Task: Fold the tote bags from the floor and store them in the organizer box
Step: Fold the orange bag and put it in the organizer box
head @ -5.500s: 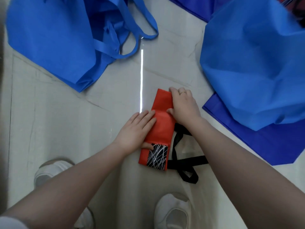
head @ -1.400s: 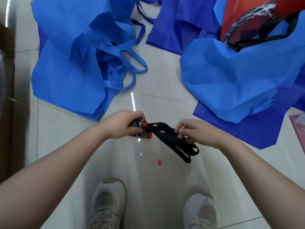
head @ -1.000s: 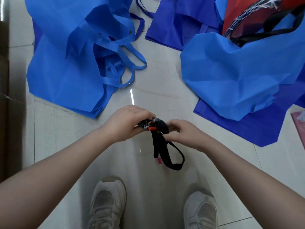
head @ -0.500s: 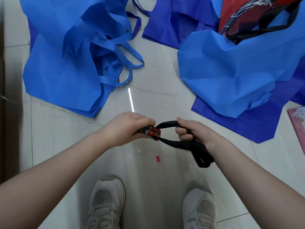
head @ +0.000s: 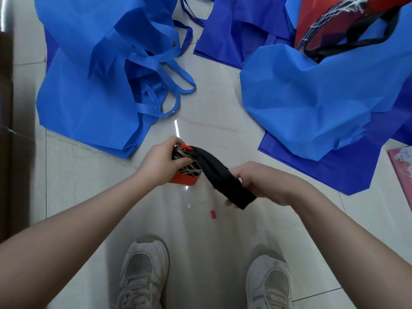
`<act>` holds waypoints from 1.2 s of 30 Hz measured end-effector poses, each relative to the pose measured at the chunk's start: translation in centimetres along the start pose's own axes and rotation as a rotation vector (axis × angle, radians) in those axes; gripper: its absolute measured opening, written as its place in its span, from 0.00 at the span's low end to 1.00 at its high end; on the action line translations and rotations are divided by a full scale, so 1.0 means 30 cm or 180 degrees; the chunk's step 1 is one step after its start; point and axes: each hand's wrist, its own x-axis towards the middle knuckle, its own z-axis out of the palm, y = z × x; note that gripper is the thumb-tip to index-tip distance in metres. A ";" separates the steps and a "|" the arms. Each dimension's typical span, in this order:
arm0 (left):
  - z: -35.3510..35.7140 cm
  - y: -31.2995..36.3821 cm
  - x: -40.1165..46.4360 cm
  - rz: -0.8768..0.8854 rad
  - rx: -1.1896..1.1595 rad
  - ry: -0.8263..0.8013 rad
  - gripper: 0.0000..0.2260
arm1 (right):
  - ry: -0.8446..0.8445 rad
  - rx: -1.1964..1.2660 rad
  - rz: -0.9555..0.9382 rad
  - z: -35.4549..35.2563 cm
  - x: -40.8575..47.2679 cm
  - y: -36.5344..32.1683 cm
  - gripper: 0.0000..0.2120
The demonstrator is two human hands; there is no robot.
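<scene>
Left hand (head: 163, 161) clutches the folded red bag (head: 185, 172) above the floor (head: 200, 230); right hand (head: 256, 181) pulls its black straps (head: 220, 175) taut. Loosen either grip and the bundle may spring open

Relative to the folded red tote bag (head: 185, 172): two hands on it, two white shoes (head: 142, 275) below, several blue tote bags (head: 93, 85) above, exact number indistinguishable, one red tote bag (head: 334, 16) upper right, one pink scrap (head: 213, 214) below.
</scene>
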 end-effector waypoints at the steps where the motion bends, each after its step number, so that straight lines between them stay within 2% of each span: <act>1: 0.009 0.004 -0.006 -0.0166 -0.0421 -0.0106 0.11 | 0.0251 -0.0601 0.0051 -0.002 -0.001 -0.018 0.21; 4: 0.055 0.027 -0.049 -0.0601 -0.1757 -0.0395 0.08 | 0.1426 -0.2118 -0.0190 0.012 0.009 -0.051 0.18; 5: 0.068 0.045 -0.068 -0.0638 -0.2144 -0.0509 0.07 | 0.1763 -0.2415 -0.0344 0.026 0.014 -0.056 0.18; 7: 0.085 0.074 -0.095 -0.0601 -0.2644 -0.0682 0.06 | 0.2073 -0.2621 -0.0648 0.053 0.031 -0.054 0.22; 12: 0.043 0.095 -0.096 -0.0443 -0.2930 -0.0822 0.08 | 0.2051 -0.2176 -0.0963 0.093 0.053 -0.019 0.40; 15: 0.029 0.094 -0.102 -0.0489 -0.3379 -0.0810 0.16 | 0.1946 -0.1412 -0.1185 0.105 0.047 0.002 0.38; 17: 0.029 0.100 -0.105 -0.0481 -0.3693 -0.0761 0.14 | 0.1749 -0.0602 -0.1315 0.115 0.046 0.016 0.33; 19: 0.033 0.116 -0.109 -0.0533 -0.3870 -0.0745 0.12 | 0.1588 -0.0142 -0.1408 0.117 0.052 0.023 0.32; 22: 0.033 0.118 -0.098 -0.0629 -0.4007 -0.0890 0.13 | 0.1434 -0.0251 -0.1465 0.099 0.045 0.010 0.33; 25: -0.016 0.117 -0.073 -0.0578 -0.3885 -0.1484 0.16 | 0.1312 -0.0654 -0.1410 0.074 0.028 0.012 0.32; 27: -0.032 0.120 -0.067 -0.0388 -0.3005 -0.1666 0.20 | 0.1196 -0.1038 -0.1282 0.061 0.018 0.013 0.31; 29: -0.024 0.130 -0.068 0.0106 -0.1744 -0.1540 0.24 | 0.1034 -0.1616 -0.1087 0.050 0.016 0.005 0.31; 31: -0.013 0.137 -0.073 0.0544 -0.1431 -0.1368 0.24 | 0.1007 -0.1745 -0.1015 0.039 0.022 0.000 0.29; 32: -0.014 0.138 -0.074 0.0625 -0.1585 -0.1267 0.23 | 0.1070 -0.1454 -0.1058 0.032 0.026 0.005 0.26; 34: -0.017 0.138 -0.071 0.0601 -0.2099 -0.1023 0.20 | 0.1321 -0.0373 -0.1291 0.022 0.025 0.021 0.18; 36: -0.009 0.144 -0.066 0.0547 -0.2575 -0.0882 0.19 | 0.1632 0.0386 -0.1625 0.020 0.023 0.031 0.14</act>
